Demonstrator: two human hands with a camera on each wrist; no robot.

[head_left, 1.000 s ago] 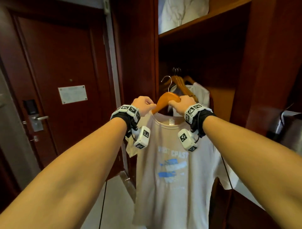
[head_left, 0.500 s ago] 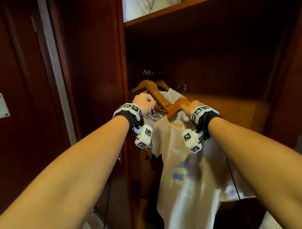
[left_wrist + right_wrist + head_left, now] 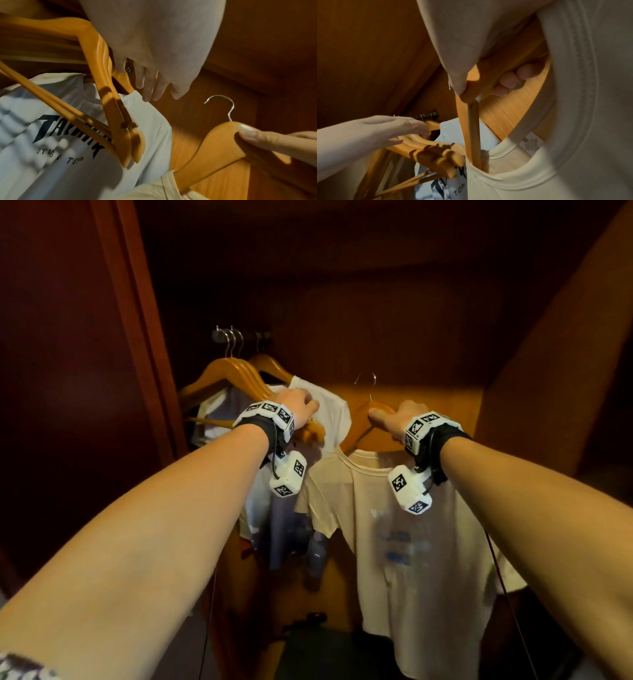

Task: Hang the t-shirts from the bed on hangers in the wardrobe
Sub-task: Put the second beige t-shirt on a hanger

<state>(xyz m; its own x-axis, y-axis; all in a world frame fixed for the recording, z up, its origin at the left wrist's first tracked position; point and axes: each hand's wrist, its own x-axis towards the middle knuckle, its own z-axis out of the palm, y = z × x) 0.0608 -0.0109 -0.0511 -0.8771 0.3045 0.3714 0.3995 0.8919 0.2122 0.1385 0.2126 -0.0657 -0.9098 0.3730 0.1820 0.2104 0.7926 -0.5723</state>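
My right hand [image 3: 400, 419] grips a wooden hanger [image 3: 376, 419] that carries a cream t-shirt [image 3: 421, 559] with a blue print. The hanger's metal hook [image 3: 368, 385] points up, free in the air, lower than the rail [image 3: 239, 335] and to its right. On that rail hang several wooden hangers [image 3: 233, 371] and a white t-shirt [image 3: 51, 135] with black lettering. My left hand [image 3: 298, 405] lies with straight fingers [image 3: 150, 86] against these hangers and the white shirt's shoulder. In the right wrist view, fingers [image 3: 510, 81] curl round the hanger's neck.
The wardrobe's dark left side panel [image 3: 137, 371] stands close beside the hung hangers. A lit wooden back panel [image 3: 428, 398] lies behind the held hanger, and a slanting right wall [image 3: 548, 371] closes that side. Something dark [image 3: 318, 645] sits on the wardrobe floor.
My left hand let go of the held hanger and moved onto the hung hangers. My right hand alone carried the cream shirt into the wardrobe, to the right of the hung clothes.
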